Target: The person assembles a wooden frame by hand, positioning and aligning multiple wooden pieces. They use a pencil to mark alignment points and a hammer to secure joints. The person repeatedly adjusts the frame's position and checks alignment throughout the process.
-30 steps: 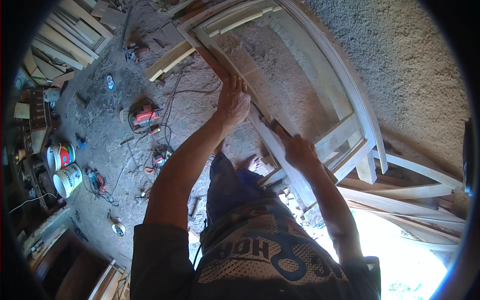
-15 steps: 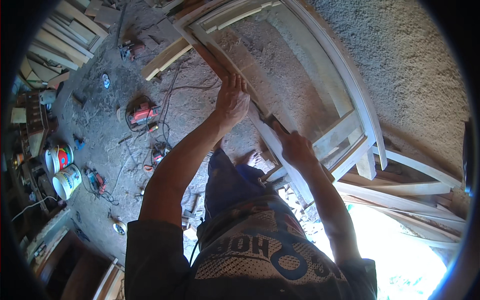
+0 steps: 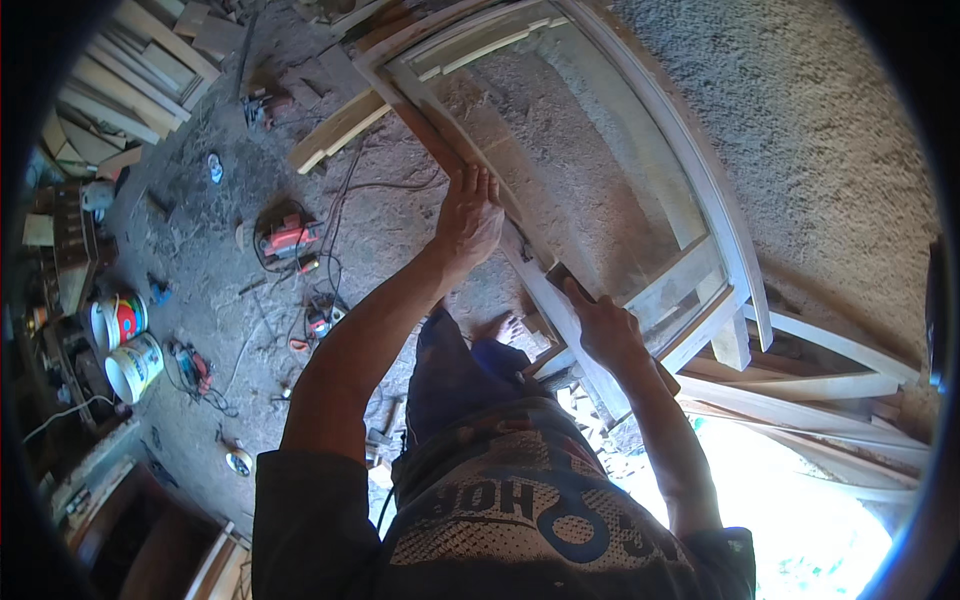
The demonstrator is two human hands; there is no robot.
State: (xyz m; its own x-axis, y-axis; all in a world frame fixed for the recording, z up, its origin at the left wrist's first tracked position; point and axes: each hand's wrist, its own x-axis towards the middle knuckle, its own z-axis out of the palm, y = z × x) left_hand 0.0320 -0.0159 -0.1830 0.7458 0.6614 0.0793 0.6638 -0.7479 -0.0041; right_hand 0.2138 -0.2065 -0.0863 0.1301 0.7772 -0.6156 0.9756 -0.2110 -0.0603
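A large wooden frame [image 3: 538, 288] with a curved far side and a cross rail lies tilted before me; its panels look like glass. My left hand [image 3: 470, 218] is closed over the frame's near rail, fingers pressed on its top and the thumb hidden. Further right along that rail, my right hand [image 3: 610, 332] is wrapped round a long hand tool [image 3: 562, 274]. Its flat dark end points up and left, lying close to the rail's inner edge, while its brown other end shows below my wrist. I cannot tell the tool's exact kind.
Boards [image 3: 340, 130] stick out from under the frame. A red power tool [image 3: 288, 236] and trailing cords lie on the dusty floor. Two white buckets [image 3: 135, 366] stand at left. Timber [image 3: 140, 75] is stacked far left, more curved lengths [image 3: 830, 380] at right, beside a rough wall [image 3: 830, 130].
My right hand has drawn the tool back toward the lower right along the rail, exposing more of its dark end. My left hand stays on the rail.
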